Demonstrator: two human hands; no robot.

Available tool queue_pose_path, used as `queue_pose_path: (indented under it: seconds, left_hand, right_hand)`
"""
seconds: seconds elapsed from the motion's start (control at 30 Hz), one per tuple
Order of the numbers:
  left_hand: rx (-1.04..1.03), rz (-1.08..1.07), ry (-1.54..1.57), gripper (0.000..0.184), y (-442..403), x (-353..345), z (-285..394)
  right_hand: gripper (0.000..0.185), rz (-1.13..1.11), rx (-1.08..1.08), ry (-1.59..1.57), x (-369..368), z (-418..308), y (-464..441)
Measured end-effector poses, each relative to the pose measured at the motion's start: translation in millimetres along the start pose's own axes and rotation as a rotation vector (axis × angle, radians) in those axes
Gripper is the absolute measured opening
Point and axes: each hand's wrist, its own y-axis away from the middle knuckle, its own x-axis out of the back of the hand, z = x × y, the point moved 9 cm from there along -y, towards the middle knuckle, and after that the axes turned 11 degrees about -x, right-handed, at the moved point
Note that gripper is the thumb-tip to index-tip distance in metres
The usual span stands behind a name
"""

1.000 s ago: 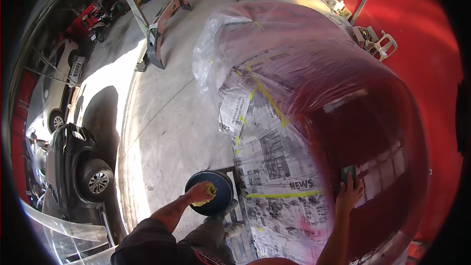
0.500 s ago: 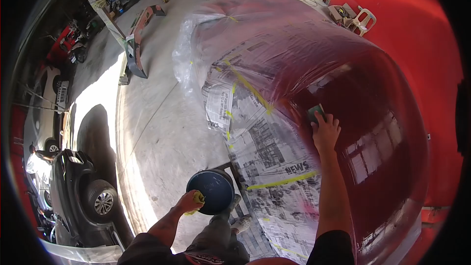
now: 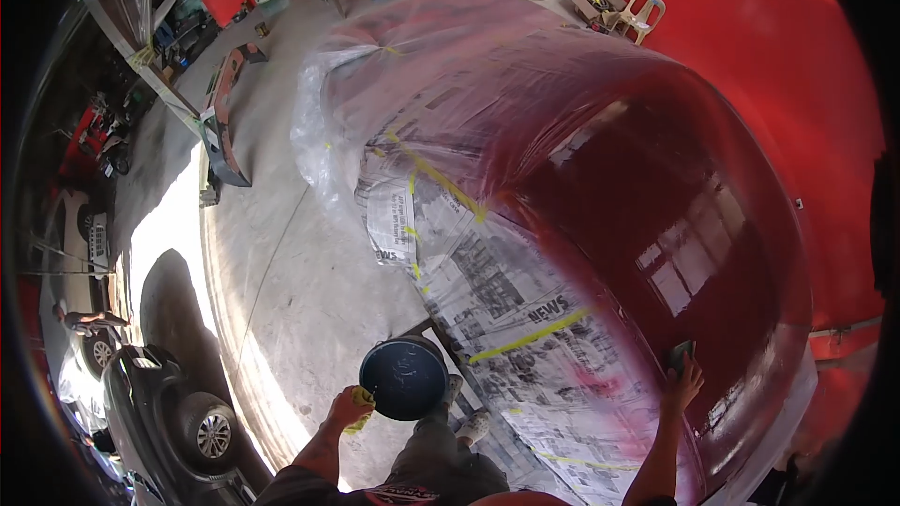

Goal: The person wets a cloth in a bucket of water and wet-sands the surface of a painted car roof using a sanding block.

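My right hand (image 3: 682, 388) has travelled from the far part of the dark red panel (image 3: 600, 201) back toward me, and the dark block (image 3: 682, 354) is now at the panel's near side, below the bright window reflection (image 3: 689, 258). Condition of grip: fingers part-curled over the block, which lies against the glossy surface; I judge that the rubbing contact has shifted to this nearer stretch. My left hand (image 3: 350, 405) is closed around a bunched yellow cloth (image 3: 360, 424) and has moved outward from over the bucket (image 3: 427, 361) to just beside its rim, so the cloth is no longer above the opening. Masking noted: newspaper (image 3: 492, 281) and yellow tape (image 3: 530, 336) border the panel, with no lifted edge that I can make out near the block. Whether the surface is wet, I cannot tell.
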Motion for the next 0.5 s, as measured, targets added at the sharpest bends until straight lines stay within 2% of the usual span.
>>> queue_pose_path:
  seconds: [0.03,0.1,0.17,0.2,0.33,0.4,0.43,0.5]
  left_hand:
    - [-0.012,0.015,-0.043,0.082,2,0,-4]
    - [-0.017,0.018,-0.062,0.082,2,-1,-3]
    - [-0.053,0.021,-0.079,0.080,1,1,11]
    - [-0.057,0.010,-0.095,0.080,-2,2,21]
    - [-0.133,0.055,-0.044,0.077,-14,13,62]
    - [-0.224,0.051,-0.028,0.071,-24,14,98]
    - [-0.254,0.038,-0.025,0.065,-21,18,123]
    - [-0.269,-0.019,-0.021,0.066,-39,16,112]
  right_hand:
    - [0.059,0.107,0.074,0.001,-6,-8,-3]
    - [0.058,0.109,0.177,-0.038,-4,-83,-9]
    - [0.056,0.111,0.110,-0.051,-21,-151,-22]
    - [0.054,0.131,0.166,-0.102,-25,-190,-28]
    - [0.047,-0.025,0.184,-0.138,-50,-301,-48]
    - [0.042,-0.060,0.182,-0.182,-49,-309,-48]
    - [0.041,-0.002,0.258,-0.204,-45,-302,-43]
    - [0.042,0.050,0.252,-0.140,-40,-267,-29]
